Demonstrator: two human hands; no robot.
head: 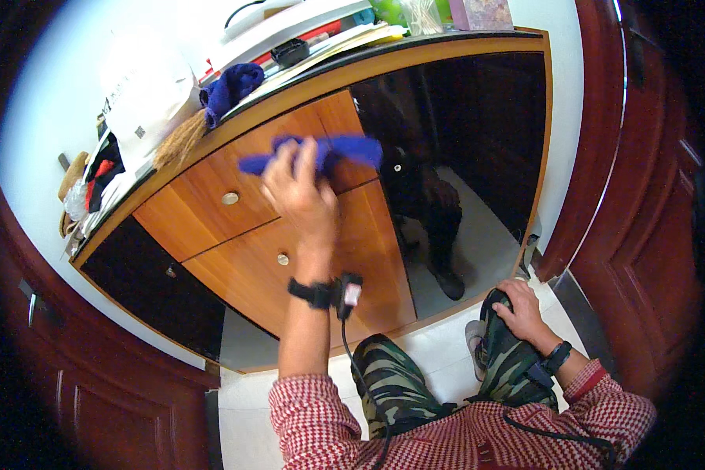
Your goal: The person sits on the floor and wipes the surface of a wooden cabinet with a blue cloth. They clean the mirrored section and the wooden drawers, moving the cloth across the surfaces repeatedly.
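A blue cloth (355,151), blurred by motion, is gripped in my left hand (302,188). It lies before the upper part of the cabinet's wooden drawer fronts, its right end reaching the edge of the glossy black door (476,135). Whether the cloth touches the wood I cannot tell. Just below and left of that hand is a round drawer knob (230,198); a second knob (282,258) sits on the lower front. My right hand (520,308) rests on my right knee, over the camouflage trousers, holding nothing.
On the cabinet top lie another blue cloth (229,91), a straw brush (182,138), a white bag (153,106), stacked papers (329,53) and a tub of cotton swabs (423,17). Dark red wooden doors (628,235) flank the cabinet. A cable (352,352) hangs from my left wrist strap.
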